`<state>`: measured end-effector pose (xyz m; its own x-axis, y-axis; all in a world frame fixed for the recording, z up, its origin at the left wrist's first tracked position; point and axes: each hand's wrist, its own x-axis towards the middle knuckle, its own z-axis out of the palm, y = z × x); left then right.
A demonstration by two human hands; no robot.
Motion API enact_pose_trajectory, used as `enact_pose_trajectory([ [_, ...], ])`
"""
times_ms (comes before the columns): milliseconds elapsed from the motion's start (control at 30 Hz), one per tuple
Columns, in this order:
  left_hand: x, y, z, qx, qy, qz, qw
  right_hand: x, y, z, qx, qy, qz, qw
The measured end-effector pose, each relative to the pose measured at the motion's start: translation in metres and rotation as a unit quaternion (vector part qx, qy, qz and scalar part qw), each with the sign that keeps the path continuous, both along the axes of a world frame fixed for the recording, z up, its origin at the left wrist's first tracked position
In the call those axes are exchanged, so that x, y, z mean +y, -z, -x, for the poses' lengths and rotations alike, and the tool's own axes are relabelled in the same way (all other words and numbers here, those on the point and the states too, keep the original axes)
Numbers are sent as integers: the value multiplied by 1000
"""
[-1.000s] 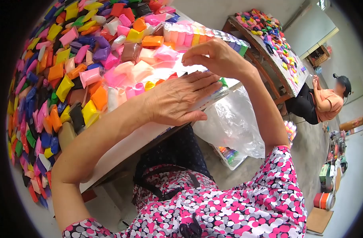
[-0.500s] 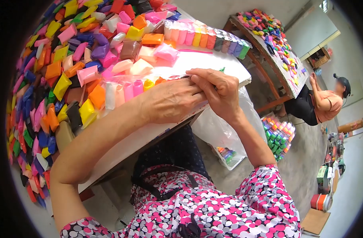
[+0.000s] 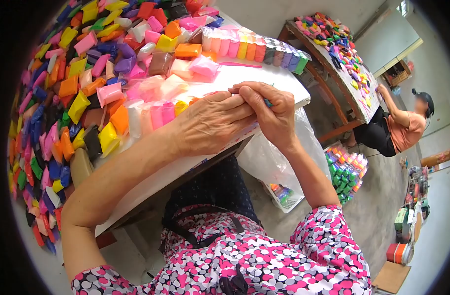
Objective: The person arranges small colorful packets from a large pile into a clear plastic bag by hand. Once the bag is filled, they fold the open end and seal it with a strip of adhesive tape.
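Observation:
A row of coloured clay packets [image 3: 158, 114] in a clear plastic bag lies along the table's near edge, partly under my left hand [image 3: 212, 120]. That hand is closed over the row, its fingers bent around the bag. At the bag's right end my right hand [image 3: 271, 110] is closed in a pinch, its fingertips meeting those of the left. A bit of blue-green shows between its fingers; most of what they grip is hidden. Beyond the hands lies another filled bag of packets [image 3: 254, 49], its colours in a row.
Loose wrapped packets [image 3: 87, 73] heap over the left of the white table [image 3: 271, 76]. Below its right corner hang a clear plastic sack [image 3: 303, 142] and a white basket [image 3: 287, 204]. Filled bags [image 3: 347, 174] pile on the floor. A person [image 3: 404, 123] sits by another table [image 3: 340, 73].
My hands stay together at the bag's end, with small finger shifts. The right fingers now curl tighter and slightly higher. The other person's arm has lowered toward their table.

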<state>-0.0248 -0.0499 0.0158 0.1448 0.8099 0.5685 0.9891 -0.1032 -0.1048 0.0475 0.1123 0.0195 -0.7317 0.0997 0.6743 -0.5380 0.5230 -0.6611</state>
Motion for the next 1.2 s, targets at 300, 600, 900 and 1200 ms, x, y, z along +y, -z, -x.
enact_pose_trajectory([
  [300,-24,-1,-8,66,-95,20,993,-1,3,-1,-2,24,-44,999],
  [600,-39,7,-10,67,-156,-4,986,4,15,-1,154,39,-283,946],
  [900,-75,1,-23,122,-218,8,968,8,31,-4,188,59,-347,917],
  [1200,-94,2,-30,140,-328,-12,934,4,35,-4,192,61,-323,925],
])
